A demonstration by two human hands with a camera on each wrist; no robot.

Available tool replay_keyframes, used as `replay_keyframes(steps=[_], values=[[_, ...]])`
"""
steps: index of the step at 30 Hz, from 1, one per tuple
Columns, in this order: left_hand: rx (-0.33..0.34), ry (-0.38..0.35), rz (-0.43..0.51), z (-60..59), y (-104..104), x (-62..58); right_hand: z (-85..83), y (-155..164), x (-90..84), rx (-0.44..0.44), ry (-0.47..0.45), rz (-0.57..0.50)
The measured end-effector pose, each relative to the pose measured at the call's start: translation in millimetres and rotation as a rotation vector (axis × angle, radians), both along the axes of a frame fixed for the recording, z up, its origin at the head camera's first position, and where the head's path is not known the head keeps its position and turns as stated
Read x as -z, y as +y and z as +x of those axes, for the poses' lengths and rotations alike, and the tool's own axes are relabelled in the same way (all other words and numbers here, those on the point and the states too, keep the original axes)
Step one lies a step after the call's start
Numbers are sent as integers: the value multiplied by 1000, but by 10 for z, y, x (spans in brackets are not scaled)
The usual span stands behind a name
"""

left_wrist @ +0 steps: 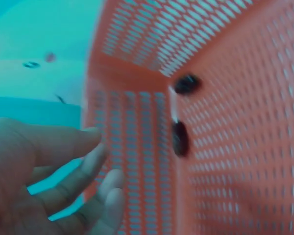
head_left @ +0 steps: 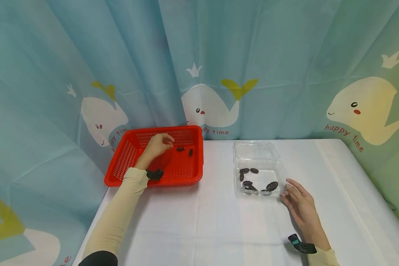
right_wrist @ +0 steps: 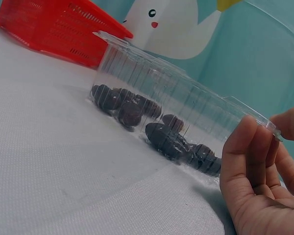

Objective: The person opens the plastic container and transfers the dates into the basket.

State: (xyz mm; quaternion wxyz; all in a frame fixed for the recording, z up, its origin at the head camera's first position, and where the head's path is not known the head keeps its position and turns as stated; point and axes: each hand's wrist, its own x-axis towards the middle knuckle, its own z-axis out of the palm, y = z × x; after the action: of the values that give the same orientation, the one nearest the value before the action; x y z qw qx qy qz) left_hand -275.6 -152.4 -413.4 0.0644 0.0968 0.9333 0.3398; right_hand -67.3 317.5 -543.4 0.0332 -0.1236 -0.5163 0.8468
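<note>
My left hand (head_left: pixel 157 146) hovers over the red plastic basket (head_left: pixel 199 162), its fingers loosely bent with nothing visible between them. Two dark oval fruits, possibly dates or grapes, lie apart in the basket; one dark fruit (left_wrist: pixel 180 138) is at the foot of its wall in the left wrist view. With thumb and fingers, my right hand (head_left: pixel 302 208) pinches the near right corner of a clear plastic box (right_wrist: pixel 152 81). Several dark fruits (right_wrist: pixel 164 138) lie on the floor of that box. Its lid (head_left: pixel 254 150) is folded back, away from me.
A white cloth (head_left: pixel 219 221) covers the table, and the basket and box stand apart on it. Behind the table hangs a blue-green curtain (head_left: pixel 279 74) printed with white whales. It runs along the left and right sides too.
</note>
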Motion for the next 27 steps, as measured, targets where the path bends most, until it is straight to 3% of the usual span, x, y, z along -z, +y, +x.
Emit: replay_keyframes(steps=[7,16,27], values=[[-70,-90,209,254,122,-91,-9,-5,13,1,-5,-2],[-89,-95,398,576,318,-100,-13,10,-13,-14,4,-19],[-52,-71,456,806,713,72,-19,1,-15,0,-15,-15]])
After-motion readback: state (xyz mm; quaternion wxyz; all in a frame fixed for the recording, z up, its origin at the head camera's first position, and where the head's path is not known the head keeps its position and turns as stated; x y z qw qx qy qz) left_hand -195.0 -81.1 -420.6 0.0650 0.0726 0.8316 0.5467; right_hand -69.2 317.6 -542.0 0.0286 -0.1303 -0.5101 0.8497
